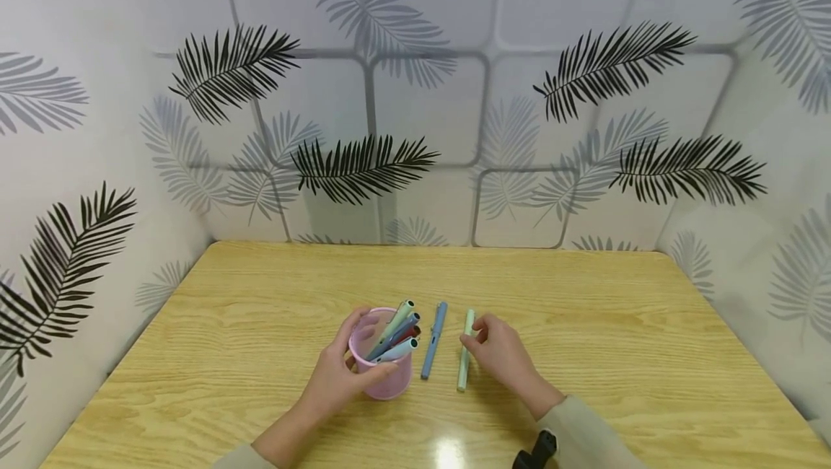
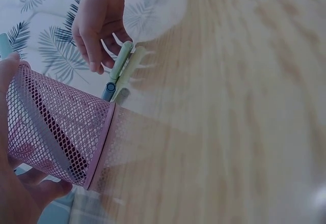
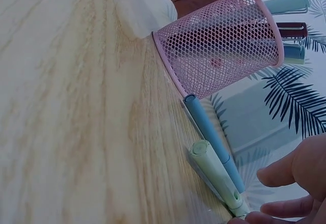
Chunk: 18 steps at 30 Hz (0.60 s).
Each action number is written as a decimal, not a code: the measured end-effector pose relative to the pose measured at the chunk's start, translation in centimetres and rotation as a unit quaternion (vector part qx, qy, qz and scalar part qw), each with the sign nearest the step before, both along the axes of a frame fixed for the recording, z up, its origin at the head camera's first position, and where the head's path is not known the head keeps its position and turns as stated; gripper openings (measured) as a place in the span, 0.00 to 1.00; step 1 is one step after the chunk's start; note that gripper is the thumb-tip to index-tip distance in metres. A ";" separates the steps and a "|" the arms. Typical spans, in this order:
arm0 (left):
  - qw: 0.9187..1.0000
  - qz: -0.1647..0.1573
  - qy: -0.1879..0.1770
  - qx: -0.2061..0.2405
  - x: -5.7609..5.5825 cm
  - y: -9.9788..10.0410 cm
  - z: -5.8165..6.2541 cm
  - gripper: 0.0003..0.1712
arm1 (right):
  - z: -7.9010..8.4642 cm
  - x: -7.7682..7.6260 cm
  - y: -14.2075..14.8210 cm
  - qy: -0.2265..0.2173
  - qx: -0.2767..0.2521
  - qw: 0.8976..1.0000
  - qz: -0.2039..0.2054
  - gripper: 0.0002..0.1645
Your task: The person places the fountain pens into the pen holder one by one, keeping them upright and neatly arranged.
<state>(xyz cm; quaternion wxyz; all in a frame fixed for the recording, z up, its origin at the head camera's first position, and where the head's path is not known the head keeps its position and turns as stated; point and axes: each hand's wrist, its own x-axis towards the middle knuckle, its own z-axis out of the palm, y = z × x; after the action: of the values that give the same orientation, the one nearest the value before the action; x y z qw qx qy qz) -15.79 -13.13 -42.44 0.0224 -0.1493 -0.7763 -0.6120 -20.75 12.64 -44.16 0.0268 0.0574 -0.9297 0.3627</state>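
My left hand [image 1: 336, 374] grips a pink mesh pen holder [image 1: 389, 387], fingers behind it and thumb across the near side. The holder stands upright on the table with several pens [image 1: 396, 332] in it: light green, blue, dark red and pale blue caps stick out to the right. My right hand [image 1: 501, 351] is at a light green pen [image 1: 464, 370] lying on the wood, fingertips right at its upper part. In the right wrist view its thumb [image 3: 279, 172] stands apart from the fingers. Between holder and green pen lies a blue pen [image 1: 433, 343].
The wooden table [image 1: 260, 296] stretches out on both sides and ends at a wall [image 1: 428, 94] with a leaf pattern. A black strap [image 1: 536, 450] shows at the right sleeve. Light glares off the wood near the front edge.
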 end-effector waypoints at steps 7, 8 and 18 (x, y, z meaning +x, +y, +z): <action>1.000 0.001 0.002 0.007 0.1 0.0 0.0 0.47 | -0.3 -0.6 0.0 -0.038 -0.007 0.999 -0.013 0.21; 1.000 0.001 0.003 0.007 0.1 0.0 0.0 0.47 | -0.3 -0.7 0.0 -0.043 -0.007 0.999 -0.012 0.22; 1.000 0.012 0.003 0.004 0.1 0.1 0.0 0.47 | -0.2 -1.0 -0.3 -0.062 -0.006 0.998 -0.010 0.18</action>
<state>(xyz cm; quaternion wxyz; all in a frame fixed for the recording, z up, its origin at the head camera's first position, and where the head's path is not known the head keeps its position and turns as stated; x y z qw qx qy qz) -15.74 -13.03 -42.41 0.0329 -0.1422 -0.7752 -0.6146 -21.75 12.36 -44.36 -0.0265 0.0256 -0.9279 0.3711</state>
